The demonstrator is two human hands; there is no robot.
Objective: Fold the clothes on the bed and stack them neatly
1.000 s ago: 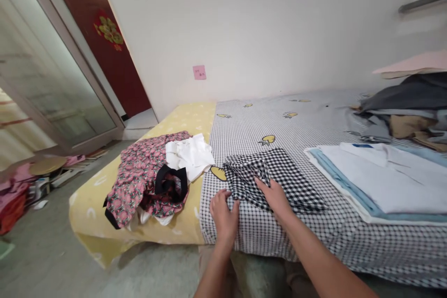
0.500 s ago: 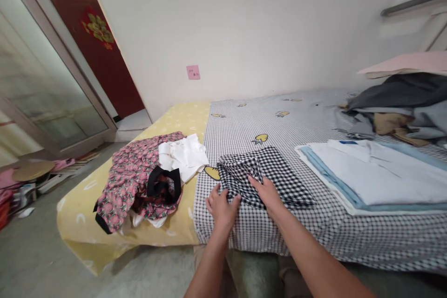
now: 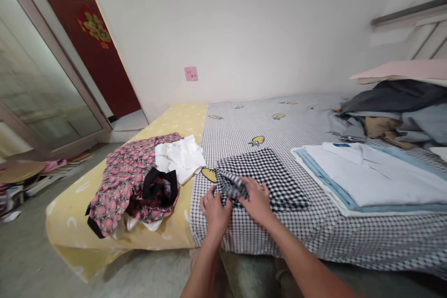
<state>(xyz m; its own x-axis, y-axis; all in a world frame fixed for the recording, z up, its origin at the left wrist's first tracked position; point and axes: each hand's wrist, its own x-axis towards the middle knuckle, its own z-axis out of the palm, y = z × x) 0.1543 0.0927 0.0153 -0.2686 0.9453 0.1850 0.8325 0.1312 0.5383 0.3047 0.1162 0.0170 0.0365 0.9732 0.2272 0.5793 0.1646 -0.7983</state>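
A black-and-white gingham garment [image 3: 274, 177] lies folded nearly flat on the bed; its exact kind does not show. Its left part is lifted into a gathered fold that shows a greyer side. My right hand [image 3: 257, 201] grips this fold from the right, fingers curled over it. At the near left corner, my left hand [image 3: 215, 212] rests with fingers apart, its thumb and fingertips touching the cloth's edge. Left of my hands are a pink floral garment with black trim [image 3: 129, 172] and a crumpled white garment [image 3: 181, 156].
Folded shirts, a white one [image 3: 370, 177] on top, lie at the right. Behind them is a heap of dark and brown clothes [image 3: 394, 102]. A checked sheet [image 3: 244, 125] and a yellow sheet [image 3: 77, 223] cover the bed. Assorted items [image 3: 31, 177] sit on the floor at left.
My right hand has moved left and turned up the left part of the gingham garment into a fold. My left hand stays near the same corner. The view has shifted slightly.
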